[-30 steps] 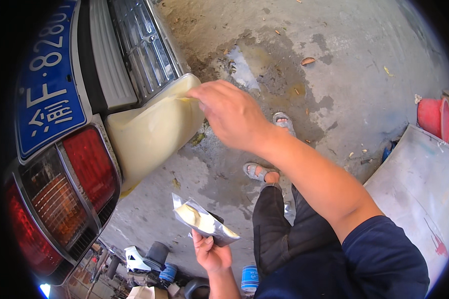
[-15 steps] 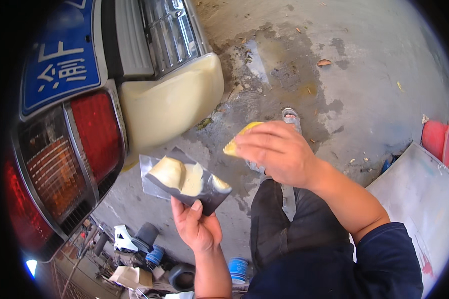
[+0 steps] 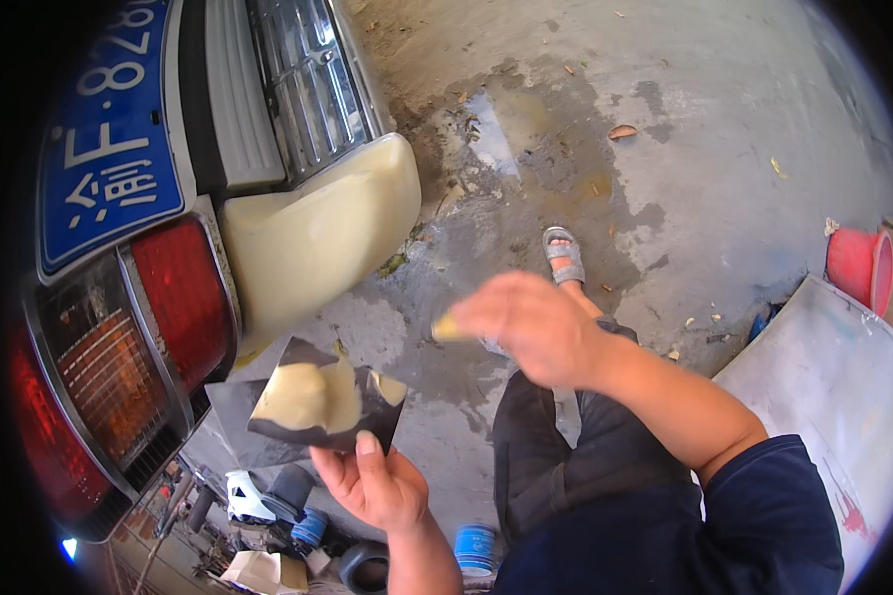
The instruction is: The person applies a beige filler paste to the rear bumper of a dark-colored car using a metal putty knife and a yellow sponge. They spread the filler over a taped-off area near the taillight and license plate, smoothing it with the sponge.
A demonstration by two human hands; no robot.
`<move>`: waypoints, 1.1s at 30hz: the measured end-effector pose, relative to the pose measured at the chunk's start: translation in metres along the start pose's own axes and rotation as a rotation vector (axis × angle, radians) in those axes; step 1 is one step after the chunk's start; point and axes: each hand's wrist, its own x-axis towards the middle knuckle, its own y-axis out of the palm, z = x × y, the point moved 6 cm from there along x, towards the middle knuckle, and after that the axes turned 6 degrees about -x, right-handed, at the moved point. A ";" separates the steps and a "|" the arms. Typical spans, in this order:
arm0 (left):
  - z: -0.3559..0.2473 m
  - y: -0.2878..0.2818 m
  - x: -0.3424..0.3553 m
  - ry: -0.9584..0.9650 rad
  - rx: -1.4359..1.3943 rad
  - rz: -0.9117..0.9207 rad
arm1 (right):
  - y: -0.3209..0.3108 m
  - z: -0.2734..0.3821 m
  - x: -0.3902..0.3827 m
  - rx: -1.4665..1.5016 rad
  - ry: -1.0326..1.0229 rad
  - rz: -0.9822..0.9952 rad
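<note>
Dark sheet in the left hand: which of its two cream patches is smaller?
The small patch, at the right-hand corner of the dark sheet; a bare dark strip separates it from the large patch.

floor: grimy grey concrete (image 3: pixel 724 129), wet patches (image 3: pixel 566 129) and a stray leaf (image 3: pixel 622 132) out past the left grip (image 3: pixel 375 486) | below it: black tyre (image 3: pixel 351 563), blue can (image 3: pixel 475 545) | way right: red tub (image 3: pixel 851 266), pale panel (image 3: pixel 814 387) | light: bright spot (image 3: pixel 69 547) lower-left of it
</note>
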 end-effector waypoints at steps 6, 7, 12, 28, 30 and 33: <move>0.008 -0.015 -0.018 -0.124 -0.010 -0.025 | -0.010 -0.083 0.072 0.248 0.619 -0.042; 0.009 -0.016 -0.022 -0.135 -0.004 -0.041 | -0.008 -0.091 0.079 0.252 0.625 -0.042; 0.013 -0.026 -0.034 -0.194 0.024 -0.051 | 0.004 -0.113 0.100 0.297 0.733 0.040; 0.009 -0.040 -0.037 -0.219 -0.063 -0.140 | 0.001 -0.042 0.110 0.147 0.538 -0.081; 0.008 -0.040 -0.034 -0.223 -0.085 -0.129 | 0.012 -0.031 0.093 -0.009 0.297 -0.249; 0.009 -0.046 -0.030 -0.228 -0.099 -0.129 | 0.026 -0.019 0.075 -0.091 0.108 -0.422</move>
